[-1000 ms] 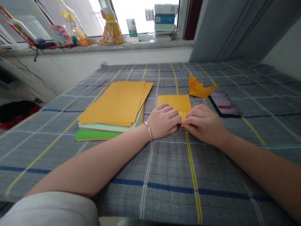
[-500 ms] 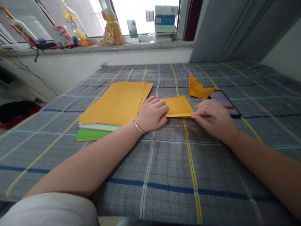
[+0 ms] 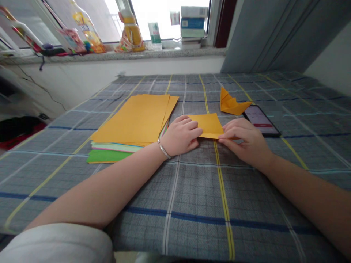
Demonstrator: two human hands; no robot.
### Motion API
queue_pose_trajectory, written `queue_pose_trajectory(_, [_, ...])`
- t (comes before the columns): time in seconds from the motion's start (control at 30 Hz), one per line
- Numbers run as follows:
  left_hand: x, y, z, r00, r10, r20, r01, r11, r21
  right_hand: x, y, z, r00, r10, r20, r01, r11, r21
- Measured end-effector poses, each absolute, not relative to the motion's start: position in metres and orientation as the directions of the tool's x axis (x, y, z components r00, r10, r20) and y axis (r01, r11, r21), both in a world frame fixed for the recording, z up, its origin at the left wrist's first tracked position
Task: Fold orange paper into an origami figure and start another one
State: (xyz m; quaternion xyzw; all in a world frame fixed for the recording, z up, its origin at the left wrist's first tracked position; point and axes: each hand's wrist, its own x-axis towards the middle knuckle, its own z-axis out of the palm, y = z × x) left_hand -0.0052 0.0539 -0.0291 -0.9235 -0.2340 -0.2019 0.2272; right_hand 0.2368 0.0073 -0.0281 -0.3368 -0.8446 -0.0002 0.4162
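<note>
Between my hands a folded sheet of orange paper point(image 3: 208, 124) lies low over the cloth. My left hand point(image 3: 183, 136), with a silver bangle at the wrist, is closed on its left end, fingers curled over the top. The thumb and fingers of my right hand point(image 3: 244, 138) pinch its near right corner. Just behind my right hand is a folded orange paper shape point(image 3: 233, 104) with pointed ends, and beside it a phone point(image 3: 261, 120) with a lit screen. A stack of coloured paper point(image 3: 134, 117), orange on top, lies left of my left hand.
A grey checked cloth point(image 3: 197, 190) covers the table. On the windowsill point(image 3: 164, 54) behind stand a tall bottle point(image 3: 90, 29), a yellow container point(image 3: 133, 33), a green and white tube point(image 3: 155, 33) and stacked boxes point(image 3: 193, 23). A grey curtain point(image 3: 268, 33) hangs at the right.
The near edge of the orange paper now looks flatter. My left hand has slid slightly right along it, and my right hand has shifted slightly left. The stack, phone and folded shape stay put.
</note>
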Motion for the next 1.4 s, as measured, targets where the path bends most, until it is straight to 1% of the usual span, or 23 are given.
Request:
queue_pose_trajectory(0.1, [-0.010, 0.057, -0.026, 0.813, 0.339, 0.473, 0.523, -0.783, -0.338, 0.237, 0.008, -0.028, -0.387, 0.573, 0.722, 0.543, 0.775, -0.324])
queue_pose_trajectory(0.2, [-0.015, 0.058, -0.022, 0.822, 0.335, 0.461, 0.514, -0.784, -0.348, 0.239, 0.009, -0.028, -0.369, 0.564, 0.738, 0.547, 0.774, -0.319])
queue_pose_trajectory(0.4, [-0.023, 0.064, -0.020, 0.829, 0.348, 0.438, 0.517, -0.776, -0.361, 0.244, 0.011, -0.025, -0.331, 0.588, 0.738, 0.582, 0.743, -0.331])
queue_pose_trajectory(0.63, [-0.030, 0.068, -0.018, 0.804, 0.401, 0.439, 0.555, -0.772, -0.311, 0.251, 0.016, -0.027, -0.299, 0.571, 0.764, 0.582, 0.744, -0.329])
queue_pose_trajectory(0.8, [-0.032, 0.068, -0.019, 0.795, 0.408, 0.449, 0.572, -0.751, -0.330, 0.250, 0.014, -0.026, -0.335, 0.548, 0.767, 0.583, 0.760, -0.288])
queue_pose_trajectory(0.93, [-0.030, 0.064, -0.022, 0.745, 0.425, 0.514, 0.607, -0.752, -0.257, 0.248, 0.012, -0.025, -0.351, 0.521, 0.778, 0.619, 0.753, -0.225])
queue_pose_trajectory(1.0, [-0.025, 0.059, -0.024, 0.755, 0.374, 0.538, 0.557, -0.799, -0.227, 0.246, 0.010, -0.026, -0.388, 0.499, 0.775, 0.625, 0.761, -0.177])
queue_pose_trajectory(1.03, [-0.022, 0.055, -0.025, 0.774, 0.323, 0.545, 0.511, -0.827, -0.235, 0.244, 0.009, -0.026, -0.415, 0.486, 0.769, 0.621, 0.769, -0.151])
queue_pose_trajectory(1.1, [-0.013, 0.047, -0.026, 0.807, 0.206, 0.554, 0.415, -0.865, -0.283, 0.241, 0.005, -0.028, -0.465, 0.472, 0.749, 0.616, 0.780, -0.109])
queue_pose_trajectory(1.13, [-0.009, 0.043, -0.026, 0.805, 0.178, 0.565, 0.404, -0.862, -0.305, 0.239, 0.003, -0.028, -0.480, 0.476, 0.737, 0.622, 0.777, -0.096])
queue_pose_trajectory(1.27, [0.000, 0.030, -0.024, 0.814, 0.163, 0.557, 0.407, -0.845, -0.346, 0.233, -0.004, -0.028, -0.550, 0.484, 0.680, 0.626, 0.778, -0.048])
queue_pose_trajectory(1.33, [-0.001, 0.030, -0.023, 0.803, 0.175, 0.570, 0.419, -0.845, -0.331, 0.233, -0.003, -0.028, -0.610, 0.461, 0.645, 0.597, 0.802, -0.009])
queue_pose_trajectory(1.4, [-0.005, 0.033, -0.025, 0.776, 0.198, 0.599, 0.435, -0.856, -0.279, 0.237, 0.003, -0.030, -0.640, 0.463, 0.613, 0.594, 0.804, 0.014])
